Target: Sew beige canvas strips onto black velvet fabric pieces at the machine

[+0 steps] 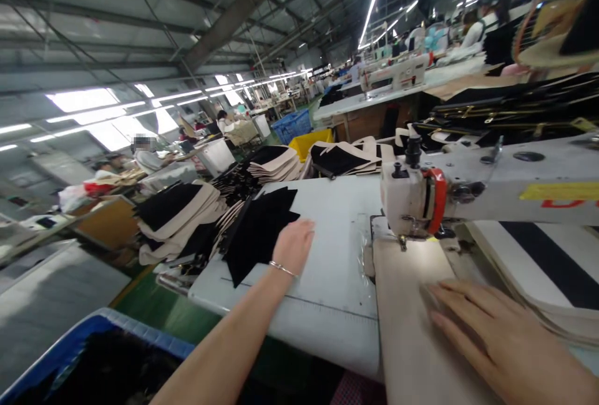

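My right hand [491,330] lies with fingers stretched out over a beige fabric panel [402,292], a little blurred. The panel runs under the needle end of a white sewing machine [407,199] with an orange-red band. Out to the left, my left hand [292,246], a bracelet at its wrist, rests at the right edge of several black fabric pieces [257,230]. Its fingers point away from me and are mostly hidden behind the hand, so I cannot see if they grip a piece. Both lie on the pale sewing table [327,255].
Stacks of beige and black panels [180,218] stand at the table's left edge. A blue crate [103,324] of dark material sits at the lower left. Behind are a yellow bin [311,143] and a blue basket [292,125]. More panels [538,268] lie behind the machine arm. Other people work farther off.
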{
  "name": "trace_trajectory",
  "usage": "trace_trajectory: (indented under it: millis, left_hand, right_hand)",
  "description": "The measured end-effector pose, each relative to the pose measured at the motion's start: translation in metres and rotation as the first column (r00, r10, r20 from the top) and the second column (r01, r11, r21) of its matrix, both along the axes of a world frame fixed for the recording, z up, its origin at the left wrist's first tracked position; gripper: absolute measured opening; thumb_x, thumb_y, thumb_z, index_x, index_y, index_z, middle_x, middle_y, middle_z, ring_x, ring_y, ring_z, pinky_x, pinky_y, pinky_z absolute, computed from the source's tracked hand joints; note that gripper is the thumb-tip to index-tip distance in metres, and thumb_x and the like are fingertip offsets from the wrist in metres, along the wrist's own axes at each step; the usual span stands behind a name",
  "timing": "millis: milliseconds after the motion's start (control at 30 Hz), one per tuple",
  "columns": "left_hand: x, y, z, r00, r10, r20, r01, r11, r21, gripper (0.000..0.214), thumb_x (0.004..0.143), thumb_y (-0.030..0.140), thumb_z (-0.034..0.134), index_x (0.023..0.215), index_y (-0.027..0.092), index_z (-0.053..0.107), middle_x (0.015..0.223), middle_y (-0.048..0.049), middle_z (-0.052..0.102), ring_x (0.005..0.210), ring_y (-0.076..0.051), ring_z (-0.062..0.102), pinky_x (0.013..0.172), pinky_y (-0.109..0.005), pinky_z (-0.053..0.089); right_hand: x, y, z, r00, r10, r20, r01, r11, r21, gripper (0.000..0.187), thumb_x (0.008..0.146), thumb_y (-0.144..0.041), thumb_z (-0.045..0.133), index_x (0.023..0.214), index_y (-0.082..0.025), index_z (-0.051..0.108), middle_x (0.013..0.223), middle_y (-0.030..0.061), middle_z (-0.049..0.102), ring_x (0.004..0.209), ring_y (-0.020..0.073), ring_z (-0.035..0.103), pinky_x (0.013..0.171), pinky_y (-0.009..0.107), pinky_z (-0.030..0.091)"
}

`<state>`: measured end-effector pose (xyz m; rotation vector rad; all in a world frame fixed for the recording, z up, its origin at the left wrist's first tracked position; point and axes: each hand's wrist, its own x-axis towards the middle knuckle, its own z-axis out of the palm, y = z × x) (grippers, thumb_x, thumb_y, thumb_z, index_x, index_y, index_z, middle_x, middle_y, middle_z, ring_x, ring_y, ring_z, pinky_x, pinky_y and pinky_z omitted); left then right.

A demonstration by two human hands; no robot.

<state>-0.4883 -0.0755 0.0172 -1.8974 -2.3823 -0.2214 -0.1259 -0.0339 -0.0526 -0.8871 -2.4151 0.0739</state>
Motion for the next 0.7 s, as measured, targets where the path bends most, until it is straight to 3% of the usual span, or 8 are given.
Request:
trace_trajectory:
  millis: [33,100,233,400,567,700]
  left_hand:
    - [-0.023,-0.008,0.005,0.989,0.139,-0.045,-0.139,0.99,-0.002,0.038,0.094,0.03,0.045,0.13,0.018,0.051,0.135,-0.0127,0.053,0.129,-0.026,0.046,0.109,-0.042,0.035]
    - [-0.06,-0.02,0.01,0.955,0.286,-0.078,-0.289,0.957,-0.035,0.042,0.088,0.03,0.053,0.125,0.011,0.053,0.125,-0.0197,0.058,0.118,-0.032,0.054,0.099,-0.045,0.042]
    - [-0.095,-0.024,0.01,0.926,0.36,-0.116,-0.373,0.918,-0.132,0.032,0.083,0.025,0.057,0.113,0.016,0.057,0.103,-0.0127,0.067,0.098,-0.027,0.064,0.087,-0.036,0.048]
    - [-0.1,-0.009,0.011,0.927,0.333,-0.173,-0.362,0.916,-0.174,0.045,0.077,0.031,0.063,0.117,0.016,0.052,0.114,-0.0151,0.06,0.104,-0.03,0.062,0.088,-0.038,0.048]
    - [-0.097,-0.002,0.01,0.917,0.333,-0.219,-0.377,0.905,-0.2,0.033,0.081,0.022,0.054,0.113,0.014,0.053,0.112,-0.0179,0.058,0.103,-0.032,0.061,0.085,-0.042,0.048]
    - [-0.091,-0.002,0.008,0.913,0.331,-0.237,-0.38,0.902,-0.206,0.042,0.08,0.033,0.061,0.116,0.014,0.054,0.121,-0.019,0.053,0.113,-0.035,0.055,0.088,-0.043,0.048]
  right_hand:
    - [-0.01,0.007,0.001,0.999,0.019,0.043,-0.02,1.0,0.024,0.042,0.087,-0.053,0.048,0.119,-0.031,0.063,0.123,0.0019,0.062,0.113,0.0275,0.056,0.099,0.049,0.046]
    - [-0.024,0.016,0.001,0.995,-0.003,0.104,-0.004,0.998,0.067,0.05,0.087,-0.056,0.046,0.126,-0.027,0.059,0.129,0.0059,0.058,0.117,0.03,0.053,0.098,0.053,0.043]
    - [-0.03,0.023,-0.006,0.989,-0.039,0.141,0.029,0.997,0.076,0.053,0.089,-0.053,0.045,0.135,-0.028,0.05,0.136,0.005,0.053,0.122,0.0295,0.048,0.1,0.051,0.039]
    - [-0.025,0.021,-0.006,0.985,-0.031,0.169,0.021,0.998,0.06,0.053,0.09,-0.052,0.044,0.136,-0.027,0.049,0.138,0.0047,0.05,0.124,0.0281,0.047,0.101,0.049,0.038]
    - [-0.027,0.022,-0.004,0.985,-0.039,0.168,0.029,0.998,0.062,0.052,0.09,-0.052,0.044,0.137,-0.029,0.048,0.137,0.0038,0.052,0.122,0.0274,0.048,0.1,0.049,0.038]
    - [-0.026,0.023,-0.006,0.986,-0.034,0.164,0.021,0.997,0.077,0.053,0.09,-0.052,0.044,0.138,-0.03,0.046,0.137,0.003,0.052,0.122,0.0274,0.048,0.098,0.049,0.039]
